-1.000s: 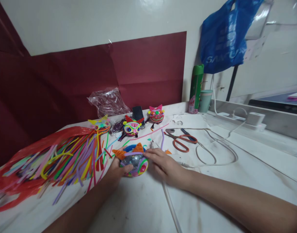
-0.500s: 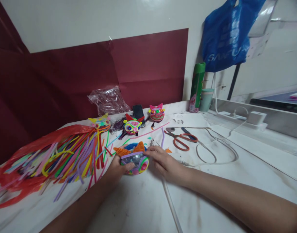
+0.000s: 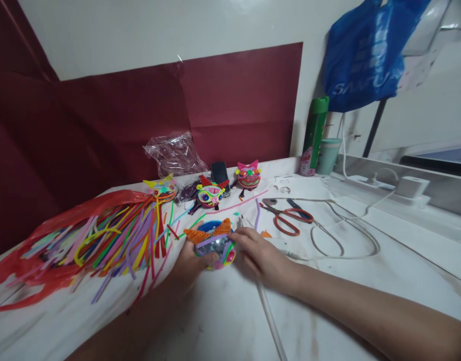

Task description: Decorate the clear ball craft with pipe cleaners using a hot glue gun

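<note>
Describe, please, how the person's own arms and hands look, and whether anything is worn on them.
The left hand and right hand wear no gloves. The left forearm and right forearm show no sleeves, watch or bracelet. No ring is visible, though part of the left hand is hidden and blurred.

Toy head (image 3: 212, 244) observed left of the scissors (image 3: 280, 212): dark shiny shell, two orange ears uppermost, purple strip across, pink eye.
</note>
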{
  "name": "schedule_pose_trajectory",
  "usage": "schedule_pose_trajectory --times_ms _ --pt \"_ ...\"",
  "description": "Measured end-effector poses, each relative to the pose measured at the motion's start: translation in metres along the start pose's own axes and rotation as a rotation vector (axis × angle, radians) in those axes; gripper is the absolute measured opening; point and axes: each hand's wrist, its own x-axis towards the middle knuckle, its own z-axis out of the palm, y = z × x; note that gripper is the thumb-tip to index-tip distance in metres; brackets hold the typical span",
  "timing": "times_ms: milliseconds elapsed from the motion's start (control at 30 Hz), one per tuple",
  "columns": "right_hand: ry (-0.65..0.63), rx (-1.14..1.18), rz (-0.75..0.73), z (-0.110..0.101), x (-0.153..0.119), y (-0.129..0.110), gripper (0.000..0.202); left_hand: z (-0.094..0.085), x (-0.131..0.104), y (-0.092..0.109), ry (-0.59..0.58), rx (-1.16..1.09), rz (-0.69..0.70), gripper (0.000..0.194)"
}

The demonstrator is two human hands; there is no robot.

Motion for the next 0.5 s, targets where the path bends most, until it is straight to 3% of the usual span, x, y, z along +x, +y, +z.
schedule_pose_trajectory --times_ms 333,500 --pt "0.007 -0.024 -0.033 0.0098 -0.0021 -0.0022 0.045 0.0044 0.0004 -0.0005 0.216 0.033 -0.024 0.071" --pt "0.003 -0.029 -0.017 0.0091 -0.0020 -0.0036 0.046 0.0062 -0.0004 0.0029 0.242 -0.033 -0.053 0.072"
